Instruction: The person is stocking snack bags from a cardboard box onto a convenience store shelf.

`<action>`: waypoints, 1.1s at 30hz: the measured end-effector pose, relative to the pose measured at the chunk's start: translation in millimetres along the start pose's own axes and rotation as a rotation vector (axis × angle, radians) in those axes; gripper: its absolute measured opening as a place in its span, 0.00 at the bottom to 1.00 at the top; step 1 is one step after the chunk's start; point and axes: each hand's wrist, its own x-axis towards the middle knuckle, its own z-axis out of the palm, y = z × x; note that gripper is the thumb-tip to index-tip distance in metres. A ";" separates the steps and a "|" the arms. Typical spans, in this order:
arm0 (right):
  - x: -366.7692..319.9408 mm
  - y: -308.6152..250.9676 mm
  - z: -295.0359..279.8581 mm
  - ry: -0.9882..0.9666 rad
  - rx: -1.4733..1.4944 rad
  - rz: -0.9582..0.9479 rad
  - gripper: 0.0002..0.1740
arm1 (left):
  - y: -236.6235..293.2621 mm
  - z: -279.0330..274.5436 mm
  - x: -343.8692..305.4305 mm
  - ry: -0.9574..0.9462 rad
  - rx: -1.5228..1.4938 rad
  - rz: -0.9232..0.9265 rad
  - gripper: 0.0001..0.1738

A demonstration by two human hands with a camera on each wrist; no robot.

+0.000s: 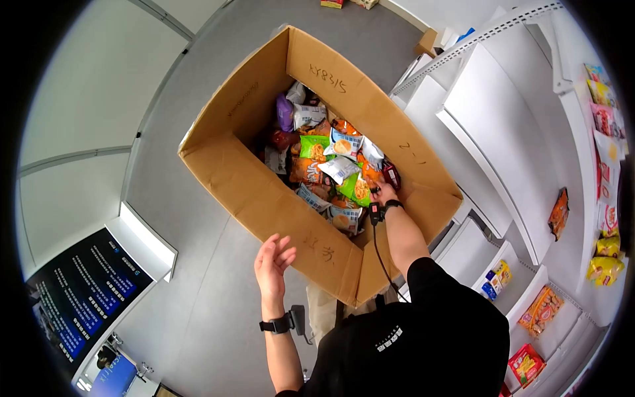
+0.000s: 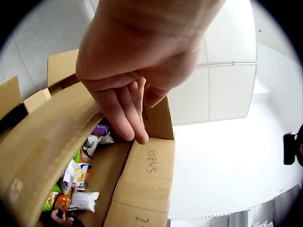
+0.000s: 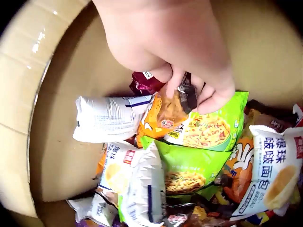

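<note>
A large cardboard box holds a jumble of snack bags. My right hand reaches down inside it, at the end nearest my body. In the right wrist view, the fingers of my right hand pinch the dark upper end of an orange snack bag. Beside that bag lie green noodle-picture bags, a white bag and a dark red packet. My left hand is just outside the box's left wall, palm up and fingers loosely bent, holding nothing.
White shelves run along the right, with an orange packet on one and several bags farther right. A dark printed panel stands at lower left. Grey floor shows left of the box.
</note>
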 end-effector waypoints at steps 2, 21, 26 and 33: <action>20.3 11.1 -13.3 -0.225 -0.625 -0.531 0.21 | 2.5 2.1 -1.3 -0.023 0.011 0.003 0.22; -424.5 74.8 20.0 -0.751 0.320 -0.398 0.20 | 10.4 -44.3 -103.6 -0.476 0.187 0.152 0.27; -487.7 140.5 -39.8 -0.786 0.100 -0.580 0.19 | -4.1 -26.3 -143.2 -0.768 0.357 0.121 0.39; -552.1 210.6 -119.9 -0.523 -0.260 -0.936 0.17 | -48.8 10.7 -199.2 -0.980 0.248 -0.135 0.34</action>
